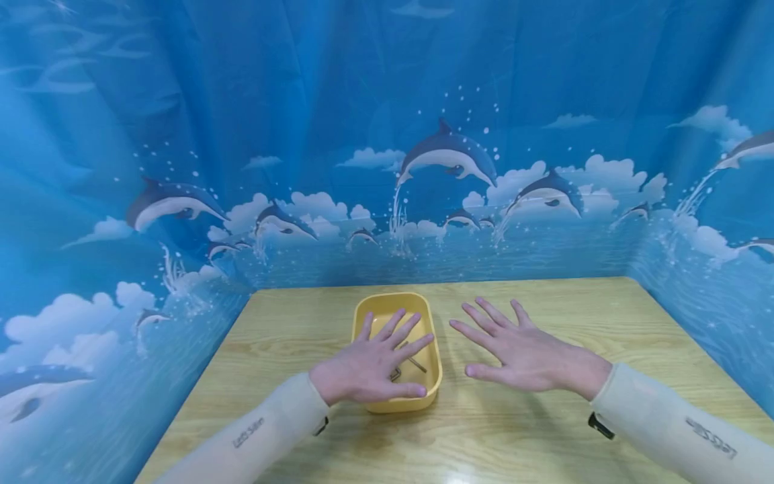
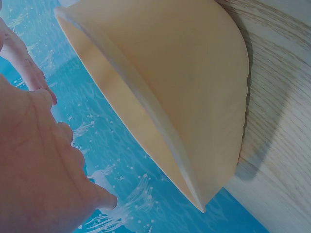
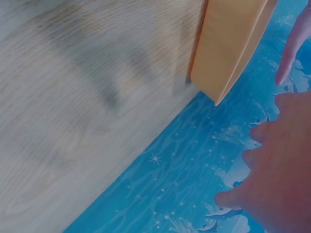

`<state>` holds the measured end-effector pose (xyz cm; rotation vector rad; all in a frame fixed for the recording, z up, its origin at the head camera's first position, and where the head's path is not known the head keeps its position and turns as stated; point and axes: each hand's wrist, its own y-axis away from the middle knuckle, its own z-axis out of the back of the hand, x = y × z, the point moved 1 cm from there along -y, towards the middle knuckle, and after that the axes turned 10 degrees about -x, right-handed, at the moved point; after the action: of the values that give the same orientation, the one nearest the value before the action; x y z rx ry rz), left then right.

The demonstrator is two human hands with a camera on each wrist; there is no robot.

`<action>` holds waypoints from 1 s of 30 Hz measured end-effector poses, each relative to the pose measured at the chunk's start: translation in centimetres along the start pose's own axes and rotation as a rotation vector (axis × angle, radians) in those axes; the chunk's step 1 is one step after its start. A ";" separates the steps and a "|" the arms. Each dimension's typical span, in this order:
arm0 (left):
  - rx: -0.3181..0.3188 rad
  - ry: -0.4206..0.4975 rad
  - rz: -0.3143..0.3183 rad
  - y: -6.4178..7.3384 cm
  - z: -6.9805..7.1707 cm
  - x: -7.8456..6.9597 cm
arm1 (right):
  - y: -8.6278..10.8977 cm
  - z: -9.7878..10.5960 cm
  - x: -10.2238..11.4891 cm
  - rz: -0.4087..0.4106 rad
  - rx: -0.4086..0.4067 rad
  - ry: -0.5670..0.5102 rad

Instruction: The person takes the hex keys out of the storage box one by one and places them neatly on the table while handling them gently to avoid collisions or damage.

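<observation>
A yellow plastic bin stands on the wooden table, with a few thin metal pieces inside, one rod-like and another bent. Over the bin my left hand is spread palm down, fingers straight, hiding part of the contents. To the right of the bin, my right hand hovers over the table with its fingers spread and nothing in them. In the left wrist view the bin's outer wall fills the middle, beside the left hand. The right wrist view has the bin at the top, apart from the right hand.
The wooden table has a pale grain and reaches back to a blue curtain printed with dolphins, which encloses the back and both sides. Both forearms wear light sleeves with dark straps near the wrists.
</observation>
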<state>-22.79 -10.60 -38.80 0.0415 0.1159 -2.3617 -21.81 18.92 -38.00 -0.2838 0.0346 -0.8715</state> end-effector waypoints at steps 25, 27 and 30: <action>-0.094 0.006 0.104 1.9 -0.3 3.3 | -0.2 -0.3 0.4 0.042 -0.006 0.018; -0.099 0.009 0.115 2.1 -0.3 3.8 | -0.3 -0.3 0.4 0.044 -0.014 0.028; -0.112 0.007 0.133 2.5 -0.4 4.4 | -0.4 -0.4 0.4 0.042 -0.019 0.034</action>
<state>-24.19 -15.45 -39.71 0.0030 0.2411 -2.2184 -21.95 18.27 -38.25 -0.2851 0.0803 -0.8345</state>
